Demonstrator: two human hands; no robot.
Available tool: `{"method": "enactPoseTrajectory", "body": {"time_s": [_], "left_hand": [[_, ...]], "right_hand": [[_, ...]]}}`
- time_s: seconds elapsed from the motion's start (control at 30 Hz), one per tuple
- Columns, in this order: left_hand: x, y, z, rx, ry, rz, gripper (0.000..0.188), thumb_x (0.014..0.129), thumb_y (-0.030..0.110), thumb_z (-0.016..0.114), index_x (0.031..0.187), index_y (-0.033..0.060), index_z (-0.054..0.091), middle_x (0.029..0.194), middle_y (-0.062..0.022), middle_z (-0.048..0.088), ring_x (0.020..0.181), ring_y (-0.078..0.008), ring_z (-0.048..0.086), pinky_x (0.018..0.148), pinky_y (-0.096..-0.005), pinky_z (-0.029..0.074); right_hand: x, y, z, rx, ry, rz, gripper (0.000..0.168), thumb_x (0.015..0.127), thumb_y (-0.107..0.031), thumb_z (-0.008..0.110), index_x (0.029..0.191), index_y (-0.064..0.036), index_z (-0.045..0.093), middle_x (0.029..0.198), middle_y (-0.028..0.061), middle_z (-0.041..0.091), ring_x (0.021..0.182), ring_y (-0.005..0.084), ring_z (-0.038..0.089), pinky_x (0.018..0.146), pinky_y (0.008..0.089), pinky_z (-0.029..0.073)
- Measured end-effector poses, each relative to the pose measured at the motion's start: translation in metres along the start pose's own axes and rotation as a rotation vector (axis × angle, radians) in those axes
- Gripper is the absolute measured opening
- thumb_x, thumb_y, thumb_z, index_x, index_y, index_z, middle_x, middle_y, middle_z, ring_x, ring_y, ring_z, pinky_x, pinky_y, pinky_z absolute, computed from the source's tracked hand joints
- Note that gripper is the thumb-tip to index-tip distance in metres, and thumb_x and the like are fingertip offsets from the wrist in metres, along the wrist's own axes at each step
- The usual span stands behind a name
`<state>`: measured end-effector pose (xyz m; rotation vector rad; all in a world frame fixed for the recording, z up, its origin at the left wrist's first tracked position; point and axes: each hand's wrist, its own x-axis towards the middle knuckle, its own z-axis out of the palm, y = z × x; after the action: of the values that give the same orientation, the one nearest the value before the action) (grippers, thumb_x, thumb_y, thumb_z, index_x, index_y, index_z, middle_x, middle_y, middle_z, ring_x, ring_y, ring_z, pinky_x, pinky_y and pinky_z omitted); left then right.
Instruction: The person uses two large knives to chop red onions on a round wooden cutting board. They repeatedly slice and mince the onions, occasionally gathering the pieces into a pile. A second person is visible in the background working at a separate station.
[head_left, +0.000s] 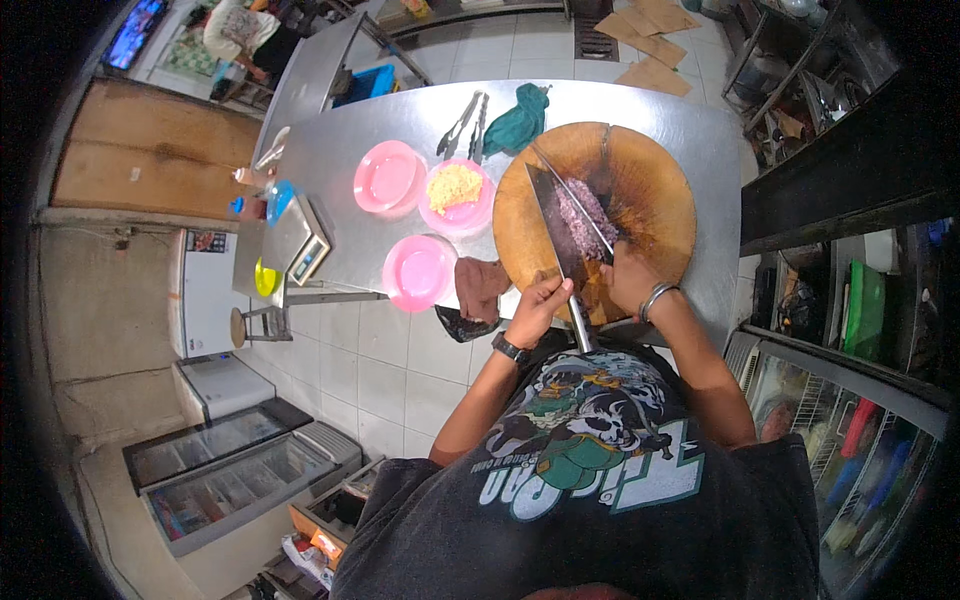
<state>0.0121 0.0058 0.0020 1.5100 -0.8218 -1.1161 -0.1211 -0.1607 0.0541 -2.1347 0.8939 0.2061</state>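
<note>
My left hand (537, 307) grips a broad-bladed knife (545, 217) near the heel of its blade, and its metal handle points back towards my body. A second knife (574, 193) with a narrow-looking blade is in my right hand (631, 283), slanting away to the upper left. Beneath the blades lies a heap of finely chopped purple onion or shallot (589, 214), on a round wooden chopping block (660, 195). The block has a crack at its far edge. My right fingers largely hide that knife's handle.
Left of the block on the steel table (330, 165) are a pink bowl of yellow chopped food (455, 189), two more pink bowls (388, 178), tongs (460, 127), a green cloth (519, 120), a brown cloth (480, 289) and a digital scale (304, 240). Another person (244, 34) is at far left.
</note>
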Motion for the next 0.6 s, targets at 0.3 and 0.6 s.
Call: {"method": "enactPoseTrajectory", "body": {"time_s": [0.3,0.6], "left_hand": [[-0.001,-0.007,0.001,-0.077,0.025,-0.095,0.034,0.101,0.030,0.055,0.075,0.0064,0.057,0.074,0.0066,0.037,0.075,-0.0072,0.034,0.071,-0.0246,0.029],[-0.007,-0.004,0.002,-0.063,0.067,-0.066,0.033,0.101,0.027,0.054,0.076,0.0053,0.056,0.078,0.0037,0.034,0.075,-0.0087,0.033,0.067,-0.0255,0.027]], "right_hand": [[0.021,0.035,0.044,-0.150,0.060,-0.065,0.034,0.099,-0.024,0.047,0.109,0.008,0.040,0.079,0.0303,0.064,0.059,0.0385,0.066,0.059,0.0487,0.054],[0.010,0.016,0.038,-0.035,0.103,-0.110,0.037,0.099,-0.026,0.048,0.107,0.009,0.039,0.077,0.0298,0.063,0.056,0.0393,0.065,0.056,0.0478,0.055]]}}
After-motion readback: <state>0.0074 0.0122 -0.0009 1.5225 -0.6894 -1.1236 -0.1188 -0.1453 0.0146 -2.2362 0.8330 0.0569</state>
